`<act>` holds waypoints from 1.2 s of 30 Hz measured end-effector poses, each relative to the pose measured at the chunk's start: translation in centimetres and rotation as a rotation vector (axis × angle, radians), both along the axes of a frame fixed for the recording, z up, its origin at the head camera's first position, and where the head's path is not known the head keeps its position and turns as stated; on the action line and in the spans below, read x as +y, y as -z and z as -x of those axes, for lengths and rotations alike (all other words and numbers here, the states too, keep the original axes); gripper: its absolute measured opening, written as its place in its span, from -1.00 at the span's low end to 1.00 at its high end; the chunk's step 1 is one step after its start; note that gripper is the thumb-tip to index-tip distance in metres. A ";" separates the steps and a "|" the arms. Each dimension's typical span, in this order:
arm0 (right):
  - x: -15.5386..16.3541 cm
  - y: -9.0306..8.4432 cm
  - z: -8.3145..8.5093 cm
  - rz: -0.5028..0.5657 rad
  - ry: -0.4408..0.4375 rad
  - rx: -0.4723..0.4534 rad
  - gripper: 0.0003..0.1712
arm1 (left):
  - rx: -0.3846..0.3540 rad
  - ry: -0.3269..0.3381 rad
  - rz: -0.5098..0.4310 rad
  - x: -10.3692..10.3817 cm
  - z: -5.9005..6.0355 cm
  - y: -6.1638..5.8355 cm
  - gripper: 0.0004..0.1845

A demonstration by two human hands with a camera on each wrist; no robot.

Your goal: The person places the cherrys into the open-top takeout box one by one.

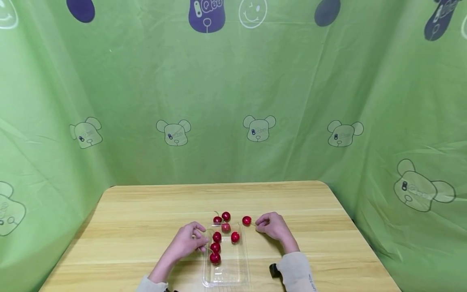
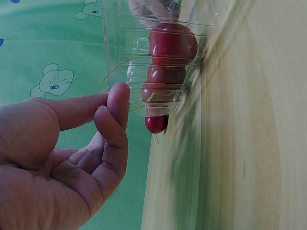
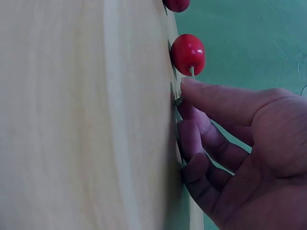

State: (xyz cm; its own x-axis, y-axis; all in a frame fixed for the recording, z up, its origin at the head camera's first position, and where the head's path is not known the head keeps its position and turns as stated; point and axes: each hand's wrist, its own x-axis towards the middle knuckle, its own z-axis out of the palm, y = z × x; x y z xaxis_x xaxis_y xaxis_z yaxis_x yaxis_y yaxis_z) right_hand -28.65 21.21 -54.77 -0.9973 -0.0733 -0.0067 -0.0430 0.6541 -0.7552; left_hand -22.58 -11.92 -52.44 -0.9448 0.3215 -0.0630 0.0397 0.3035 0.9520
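Note:
A clear plastic tray (image 1: 243,259) lies at the table's near middle with several red cherries (image 1: 217,237) in it. Two more cherries (image 1: 226,216) sit just beyond its far end. My left hand (image 1: 197,240) rests at the tray's left wall (image 2: 117,57), fingers loosely curled and holding nothing, one fingertip (image 2: 119,96) against the plastic. My right hand (image 1: 260,224) is right of the tray. It pinches the stem of a loose cherry (image 1: 246,220) lying on the table. In the right wrist view this cherry (image 3: 188,53) sits just beyond my fingertips (image 3: 189,88).
The wooden table (image 1: 146,219) is enclosed by green printed cloth (image 1: 233,101) at the back and on both sides. A small black object (image 1: 273,271) lies by my right sleeve. Bare wood stretches to the left and right of the tray.

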 end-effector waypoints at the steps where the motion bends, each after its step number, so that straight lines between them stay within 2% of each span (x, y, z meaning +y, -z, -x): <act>1: 0.0 0.1 0.0 -0.007 0.002 0.004 -0.91 | 0.000 0.000 0.000 0.0 0.0 0.0 -0.56; 11: -0.1 0.3 0.0 -0.055 0.009 0.033 -0.93 | 0.002 0.000 0.011 0.0 0.0 0.0 -0.56; 20: 0.0 0.3 0.1 -0.058 0.005 0.028 -0.92 | 0.001 0.000 0.013 0.0 0.0 0.0 -0.57; 27: 0.0 -0.1 0.1 -0.032 0.020 0.019 -0.95 | -0.001 -0.002 0.012 0.0 0.0 0.0 -0.55; 36: 0.1 -1.4 -0.4 0.055 0.018 -0.022 -0.94 | 0.004 0.000 0.015 0.0 0.0 0.0 -0.54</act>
